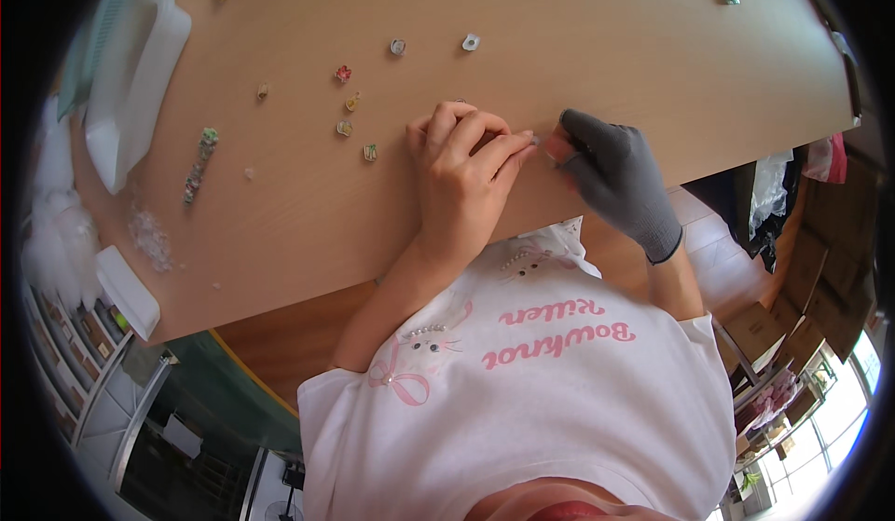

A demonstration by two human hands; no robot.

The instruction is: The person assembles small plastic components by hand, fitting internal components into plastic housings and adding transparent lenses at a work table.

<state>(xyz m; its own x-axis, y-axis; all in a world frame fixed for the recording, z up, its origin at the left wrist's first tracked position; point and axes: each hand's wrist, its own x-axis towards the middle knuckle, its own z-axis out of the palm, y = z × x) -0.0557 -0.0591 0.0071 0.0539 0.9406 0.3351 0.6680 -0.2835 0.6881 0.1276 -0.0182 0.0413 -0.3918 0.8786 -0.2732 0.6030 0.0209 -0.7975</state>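
Two hands meet over the tabletop [308, 223] at a small piece [534, 140].
The bare left hand [461, 165] pinches it at the tips of its fingers; whether the gloved right hand [615, 171], curled just beside, grasps anything cannot be told. Something so tiny probably calls for a light, steady pinch, worked low. Trinkets [343, 74] lie scattered beyond, a white tray [158, 74] at far left; boxes [753, 328] and a bright window [844, 428] show at right.

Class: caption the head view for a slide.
Bare left hand pinches a tiny piece beside a gloved right hand, small trinkets scattered across the tabletop.
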